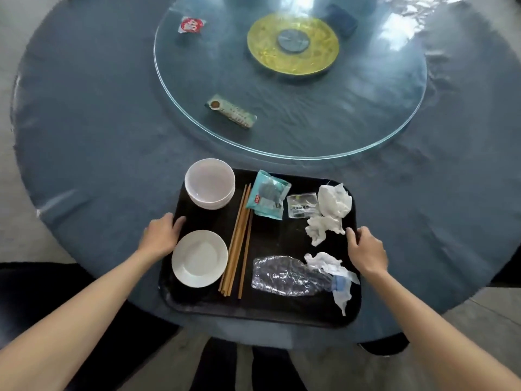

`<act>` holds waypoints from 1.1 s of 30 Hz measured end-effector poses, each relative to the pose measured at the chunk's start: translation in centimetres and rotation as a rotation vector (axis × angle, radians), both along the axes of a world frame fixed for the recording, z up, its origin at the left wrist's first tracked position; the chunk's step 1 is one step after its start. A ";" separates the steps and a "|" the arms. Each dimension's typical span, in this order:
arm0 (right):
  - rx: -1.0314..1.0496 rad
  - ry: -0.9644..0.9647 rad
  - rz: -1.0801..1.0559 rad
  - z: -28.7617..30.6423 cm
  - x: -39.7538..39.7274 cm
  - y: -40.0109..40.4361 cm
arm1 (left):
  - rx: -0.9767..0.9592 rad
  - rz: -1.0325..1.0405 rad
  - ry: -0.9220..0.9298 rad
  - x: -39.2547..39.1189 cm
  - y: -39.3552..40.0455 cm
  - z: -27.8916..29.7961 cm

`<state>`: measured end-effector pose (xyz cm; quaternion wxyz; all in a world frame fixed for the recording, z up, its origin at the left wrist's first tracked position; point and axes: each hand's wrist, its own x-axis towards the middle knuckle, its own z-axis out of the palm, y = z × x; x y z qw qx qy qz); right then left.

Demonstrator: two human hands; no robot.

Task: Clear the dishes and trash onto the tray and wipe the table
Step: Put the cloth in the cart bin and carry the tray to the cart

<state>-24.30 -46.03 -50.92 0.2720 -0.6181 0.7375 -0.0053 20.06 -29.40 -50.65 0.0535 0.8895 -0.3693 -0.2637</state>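
The black rectangular plastic tray (270,244) lies on the near edge of the round table (98,142), which has a dark blue cloth under a clear plastic cover. On the tray stand stacked white bowls (210,183) at the far left and a small white round plate (199,258) at the near left. Beside them lie brown wooden chopsticks (236,244), a teal snack wrapper (267,195), a small clear packet (301,206), crumpled white tissues (329,213) and a crushed clear plastic bottle (284,273).

The left hand (162,235) grips the left rim of the tray with curled fingers. The right hand (366,249) grips the right rim in the same way.

Further away, a round glass turntable (282,131) carries a green flat box (231,111), a red and white wrapper (190,25) and a dark box (341,19).
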 end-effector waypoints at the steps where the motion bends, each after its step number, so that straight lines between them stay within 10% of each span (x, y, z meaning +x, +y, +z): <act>1: -0.018 0.043 0.036 -0.3 -0.1 -0.1 | 0.003 -0.019 -0.050 0.0 -0.1 -0.2; 33: -0.462 -0.007 -0.265 10.8 -5.9 5.6 | -0.417 -0.312 -0.133 -3.2 -7.6 12.0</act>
